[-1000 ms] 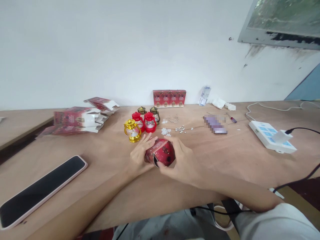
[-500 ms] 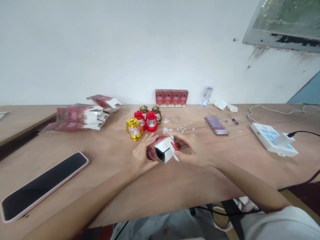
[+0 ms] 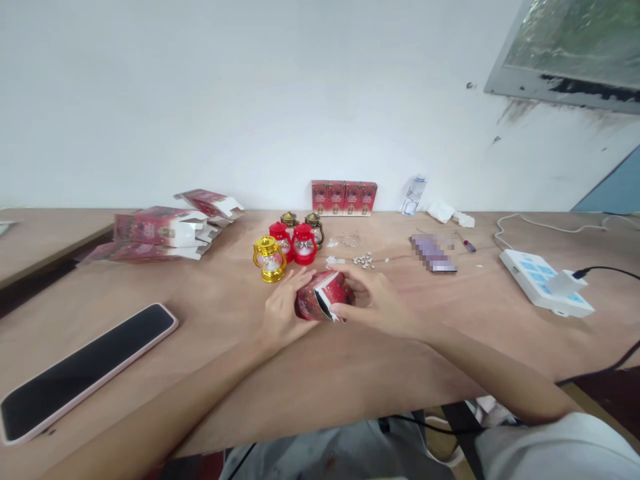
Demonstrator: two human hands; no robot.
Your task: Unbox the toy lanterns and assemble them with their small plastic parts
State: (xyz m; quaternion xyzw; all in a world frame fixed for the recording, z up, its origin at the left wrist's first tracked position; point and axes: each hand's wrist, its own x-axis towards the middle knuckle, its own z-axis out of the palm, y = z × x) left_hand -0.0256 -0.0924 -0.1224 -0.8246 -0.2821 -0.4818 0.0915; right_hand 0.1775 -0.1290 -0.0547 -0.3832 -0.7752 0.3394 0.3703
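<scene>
Both hands hold a small red printed cardboard box (image 3: 311, 300) above the near middle of the table. My left hand (image 3: 284, 308) is wrapped round its left side. My right hand (image 3: 375, 303) grips the flap end, its thumb pressing a red flap with a white edge; a dark gap shows beside that flap. Just beyond my left hand stand a gold lantern (image 3: 270, 260), two red lanterns (image 3: 304, 245) and two bronze-coloured lanterns (image 3: 315, 227). Several button cells (image 3: 363, 260) and small white pieces (image 3: 336, 261) lie past the box.
Flattened red boxes (image 3: 145, 230) are piled at the left. A phone (image 3: 90, 370) lies at the near left. Red boxes (image 3: 344, 198) stand against the wall. To the right are a blurred purple device (image 3: 434, 253), a screwdriver (image 3: 467, 244) and a power strip (image 3: 533, 273).
My right hand has folded the box's flap over towards the left. The white inner side and wide dark opening are now mostly covered by the red flap.
</scene>
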